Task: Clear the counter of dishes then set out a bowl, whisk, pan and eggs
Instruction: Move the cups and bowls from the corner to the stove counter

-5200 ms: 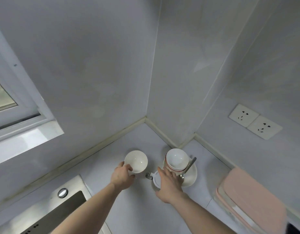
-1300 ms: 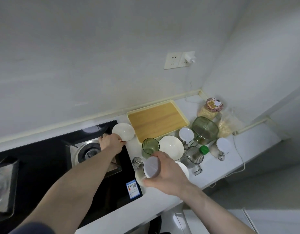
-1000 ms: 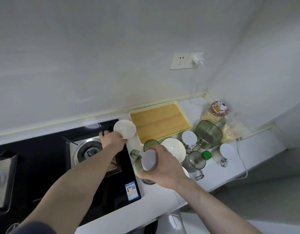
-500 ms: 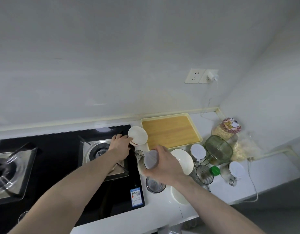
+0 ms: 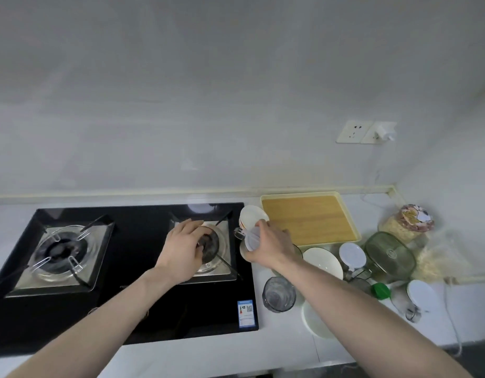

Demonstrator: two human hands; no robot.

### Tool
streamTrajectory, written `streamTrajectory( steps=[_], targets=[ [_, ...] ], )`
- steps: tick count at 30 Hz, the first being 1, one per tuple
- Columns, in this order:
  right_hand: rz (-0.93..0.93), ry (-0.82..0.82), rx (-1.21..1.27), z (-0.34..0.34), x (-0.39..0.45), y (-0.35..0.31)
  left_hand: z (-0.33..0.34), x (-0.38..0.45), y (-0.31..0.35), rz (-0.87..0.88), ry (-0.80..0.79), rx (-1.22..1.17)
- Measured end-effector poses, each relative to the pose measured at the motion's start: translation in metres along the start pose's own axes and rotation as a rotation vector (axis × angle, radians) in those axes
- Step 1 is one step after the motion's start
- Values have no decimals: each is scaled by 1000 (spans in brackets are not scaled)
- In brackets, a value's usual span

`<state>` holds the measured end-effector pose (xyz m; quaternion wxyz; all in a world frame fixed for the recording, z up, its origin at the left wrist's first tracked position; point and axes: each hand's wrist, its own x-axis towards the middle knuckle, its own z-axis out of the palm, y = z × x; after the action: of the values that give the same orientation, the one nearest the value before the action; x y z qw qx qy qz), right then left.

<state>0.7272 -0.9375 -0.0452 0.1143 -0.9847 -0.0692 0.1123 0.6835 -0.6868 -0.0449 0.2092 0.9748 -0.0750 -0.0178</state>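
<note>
Right hand (image 5: 268,248), centre-right of frame: fingers curled around a stack of white dishes (image 5: 251,241) with a glass lidded piece at its left edge, held above the counter's left end; stack makeup is blurred, can't resolve individual items. Just above the fingers sits a small white ceramic bowl (image 5: 252,215), tilted, between the stove edge and the tray; can't tell if it touches the stack. Left hand (image 5: 182,248), frame centre: fingers relaxed and spread, holding nothing, palm down over the right burner (image 5: 212,245) of the black glass two-burner gas stove (image 5: 127,268); contact with the burner grate not clear. Left burner (image 5: 60,251) at frame left, bare metal grate. Right of the hands, on the white counter (image 5: 285,342): yellow-rimmed wooden tray (image 5: 308,218) against the wall; below it a wide white bowl (image 5: 324,261), partly behind the right forearm; a clear ribbed glass tumbler (image 5: 279,294) just beside the stove's lower right corner; a white plate (image 5: 315,321) below the forearm. Further right: round white lid (image 5: 351,255), green glass lidded container (image 5: 390,256), green bottle cap (image 5: 380,291), white-lidded glass jar (image 5: 420,296), and a clear jar of cereal with a patterned lid (image 5: 407,225) in the corner. White double wall socket (image 5: 365,132) at upper right, plug inserted.
</note>
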Motion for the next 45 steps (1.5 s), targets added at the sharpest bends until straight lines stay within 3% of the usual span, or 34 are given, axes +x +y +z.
streamTrajectory(
  steps=[9, 19, 45],
  targets=[
    [17, -91, -229, 39, 26, 8, -27, -64, -15, -25, 36, -59],
    [10, -119, -234, 55, 26, 9, -31, -94, -8, -22, -32, -67],
    [19, -151, -287, 42, 23, 32, -7, -114, 52, -188, 42, -72]
  ],
)
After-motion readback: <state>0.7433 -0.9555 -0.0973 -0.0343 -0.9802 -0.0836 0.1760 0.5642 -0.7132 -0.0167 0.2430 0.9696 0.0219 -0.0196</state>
